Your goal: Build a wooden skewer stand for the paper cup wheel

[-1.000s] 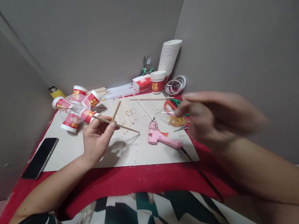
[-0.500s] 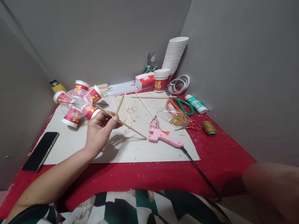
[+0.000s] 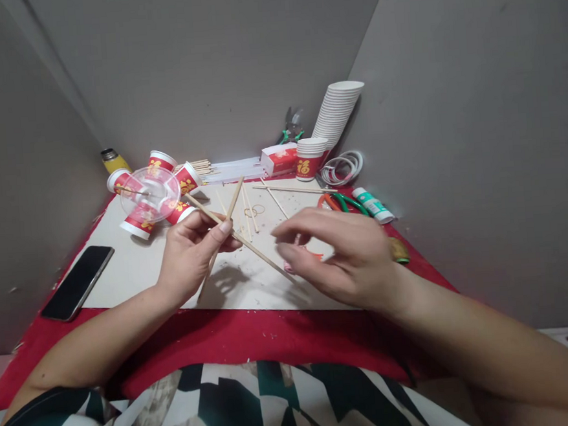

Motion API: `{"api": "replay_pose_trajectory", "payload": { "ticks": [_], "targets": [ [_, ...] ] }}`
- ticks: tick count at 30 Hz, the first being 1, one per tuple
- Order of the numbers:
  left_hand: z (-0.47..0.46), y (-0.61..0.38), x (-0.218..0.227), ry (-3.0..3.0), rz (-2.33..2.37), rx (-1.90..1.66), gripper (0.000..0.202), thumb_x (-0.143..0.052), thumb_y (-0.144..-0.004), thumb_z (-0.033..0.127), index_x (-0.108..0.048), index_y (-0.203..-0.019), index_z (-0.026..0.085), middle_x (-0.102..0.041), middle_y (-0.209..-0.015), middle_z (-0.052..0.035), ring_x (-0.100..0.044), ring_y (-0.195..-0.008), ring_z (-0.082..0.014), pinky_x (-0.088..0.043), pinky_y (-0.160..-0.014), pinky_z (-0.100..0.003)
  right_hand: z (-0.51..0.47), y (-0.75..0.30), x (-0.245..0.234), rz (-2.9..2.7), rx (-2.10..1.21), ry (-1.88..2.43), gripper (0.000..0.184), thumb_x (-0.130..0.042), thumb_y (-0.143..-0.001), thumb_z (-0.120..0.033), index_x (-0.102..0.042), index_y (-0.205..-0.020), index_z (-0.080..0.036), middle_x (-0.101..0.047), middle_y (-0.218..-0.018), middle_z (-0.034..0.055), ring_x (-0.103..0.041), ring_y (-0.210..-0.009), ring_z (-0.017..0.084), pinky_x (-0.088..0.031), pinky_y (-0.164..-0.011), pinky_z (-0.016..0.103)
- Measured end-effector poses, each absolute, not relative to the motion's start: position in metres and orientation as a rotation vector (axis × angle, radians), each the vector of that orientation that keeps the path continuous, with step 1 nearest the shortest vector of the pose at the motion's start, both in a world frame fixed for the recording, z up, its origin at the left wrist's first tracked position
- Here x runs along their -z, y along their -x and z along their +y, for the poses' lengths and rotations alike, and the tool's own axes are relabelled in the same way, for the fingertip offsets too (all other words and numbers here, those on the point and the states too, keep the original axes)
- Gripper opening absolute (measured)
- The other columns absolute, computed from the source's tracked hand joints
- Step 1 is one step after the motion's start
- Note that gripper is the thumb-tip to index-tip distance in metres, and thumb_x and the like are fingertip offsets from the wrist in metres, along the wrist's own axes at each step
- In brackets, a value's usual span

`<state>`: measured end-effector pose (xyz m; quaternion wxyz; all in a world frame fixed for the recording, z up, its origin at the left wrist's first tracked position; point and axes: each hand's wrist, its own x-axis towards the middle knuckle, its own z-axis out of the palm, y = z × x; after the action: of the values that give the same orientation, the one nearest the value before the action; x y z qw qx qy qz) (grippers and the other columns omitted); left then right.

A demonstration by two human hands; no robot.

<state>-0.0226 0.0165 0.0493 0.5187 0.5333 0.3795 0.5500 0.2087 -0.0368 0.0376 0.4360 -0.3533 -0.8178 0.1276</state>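
My left hand (image 3: 192,255) is closed on two crossed wooden sticks (image 3: 247,245), held above a white board (image 3: 122,270). One stick points up and back, the other slants down to the right. My right hand (image 3: 340,251) hovers just right of the sticks with its fingers spread and curved, holding nothing I can see. Its fingertips are close to the lower stick's end. It hides most of the pink glue gun (image 3: 287,264) on the board.
A wheel of red paper cups with a clear lid (image 3: 149,193) lies at the back left. A phone (image 3: 77,282) rests on the red cloth (image 3: 273,337). Loose sticks (image 3: 287,189), cup stacks (image 3: 338,112), scissors (image 3: 341,201), a glue bottle (image 3: 371,203) and pliers (image 3: 291,127) crowd the back.
My right hand has come back from the lower right edge to the middle, in front of the glue gun. My left hand has raised the sticks slightly.
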Motion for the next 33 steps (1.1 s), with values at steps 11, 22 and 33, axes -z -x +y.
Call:
{"api": "replay_pose_trajectory", "payload": {
  "ticks": [11,22,33],
  "targets": [
    [0.005,0.020,-0.049,-1.201,0.863,-1.210,0.018,-0.081,-0.072,0.027,-0.072,-0.082,0.017,-0.068,-0.075,0.0007,-0.066,-0.062,-0.0103,-0.059,-0.059,-0.020,0.008,-0.150,-0.041,-1.779,-1.078,0.889,0.011,-0.068,-0.081,-0.026,-0.065,-0.085,-0.016,-0.068,-0.074,0.0018,-0.062,-0.064,0.012,-0.047,-0.058,0.023],
    [0.006,0.022,-0.046,-1.313,0.888,-1.143,0.024,-0.075,-0.079,0.037,-0.065,-0.087,0.017,-0.066,-0.068,-0.0007,-0.066,-0.056,-0.0136,-0.059,-0.056,-0.025,0.007,-0.147,-0.038,-1.423,-1.405,0.918,0.031,-0.082,-0.068,-0.035,-0.062,-0.084,-0.017,-0.059,-0.057,-0.0052,-0.052,-0.047,0.007,-0.042,-0.045,0.019],
    [0.002,0.020,-0.044,-1.347,0.896,-1.144,0.021,-0.070,-0.083,0.037,-0.071,-0.089,0.017,-0.064,-0.068,-0.0010,-0.065,-0.055,-0.0125,-0.057,-0.054,-0.022,0.006,-0.147,-0.036,-1.320,-1.555,0.828,0.032,-0.083,-0.066,-0.041,-0.070,-0.079,-0.015,-0.067,-0.066,0.0007,-0.053,-0.052,0.008,-0.044,-0.047,0.020]
  ]
}}
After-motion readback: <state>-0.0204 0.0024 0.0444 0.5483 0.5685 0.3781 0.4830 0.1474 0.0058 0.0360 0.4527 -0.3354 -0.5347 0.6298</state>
